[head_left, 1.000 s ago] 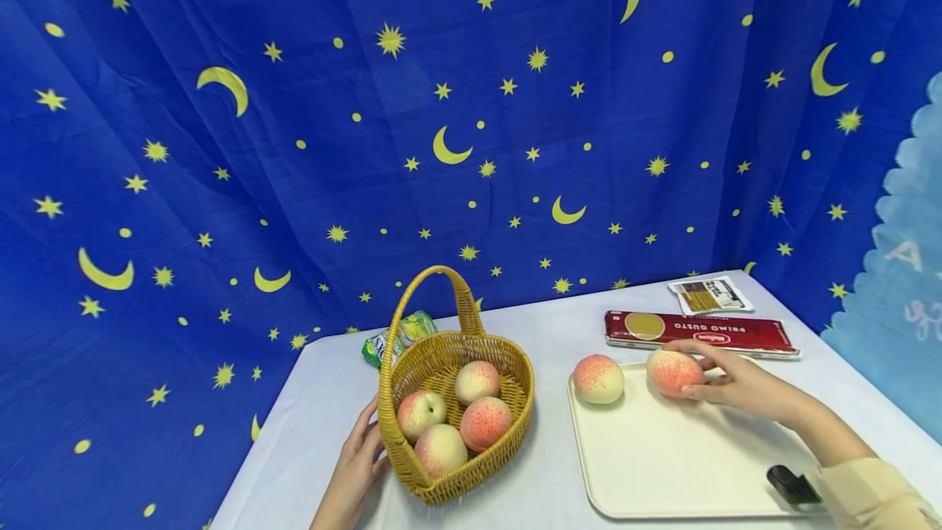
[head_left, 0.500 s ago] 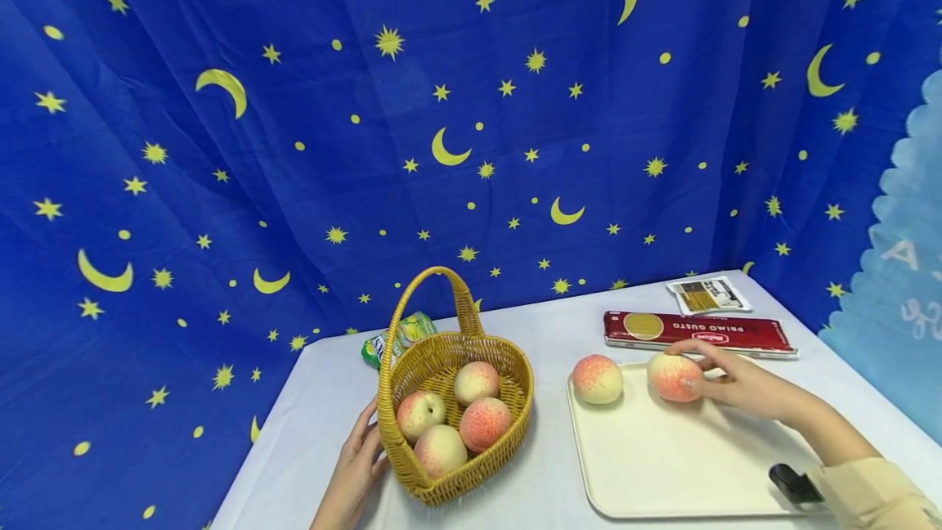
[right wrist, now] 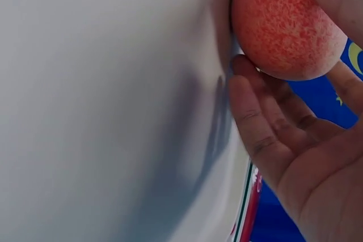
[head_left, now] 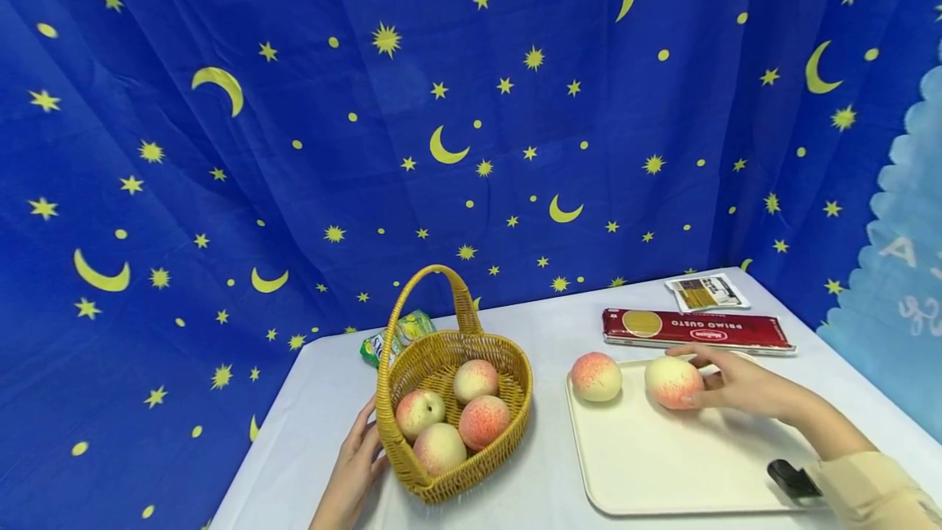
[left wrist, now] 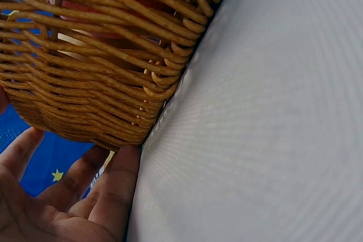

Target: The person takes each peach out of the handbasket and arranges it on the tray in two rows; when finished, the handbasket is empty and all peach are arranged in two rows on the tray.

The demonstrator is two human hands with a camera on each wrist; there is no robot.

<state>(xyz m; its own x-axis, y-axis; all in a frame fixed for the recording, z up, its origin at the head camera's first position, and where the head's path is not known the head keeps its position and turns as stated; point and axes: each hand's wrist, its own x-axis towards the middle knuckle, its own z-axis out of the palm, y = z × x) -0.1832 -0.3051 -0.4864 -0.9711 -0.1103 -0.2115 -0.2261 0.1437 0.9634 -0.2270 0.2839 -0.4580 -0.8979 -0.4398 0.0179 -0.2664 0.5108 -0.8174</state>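
On the white-covered table stands a heart-shaped wicker basket [head_left: 508, 448] with several peaches [head_left: 484, 422] in it. My left hand [head_left: 353, 464] is at the basket's left side; in the left wrist view its extended fingertips [left wrist: 125, 160] touch the woven wall low down. At the far part of a cream tray [head_left: 662, 464], my right hand [head_left: 746, 389] holds a pink-and-cream peach [head_left: 671, 383] between thumb and fingers. The right wrist view has this peach [right wrist: 283, 26] right at the tray surface, with the lower fingers loosely bent beneath. Another peach [head_left: 596, 376] sits at the tray's far left corner.
Behind the tray lies a red spaghetti pack [head_left: 751, 332], and farther back a small white-and-brown packet [head_left: 708, 293]. A green snack bag [head_left: 415, 328] is behind the basket. A black handle-like object [head_left: 791, 481] rests on the tray near my right sleeve. A blue curtain [head_left: 441, 211] backs the table.
The peach in my right hand has turned, with more of its cream side now facing up, and come slightly nearer. My left hand and the basket stay put.
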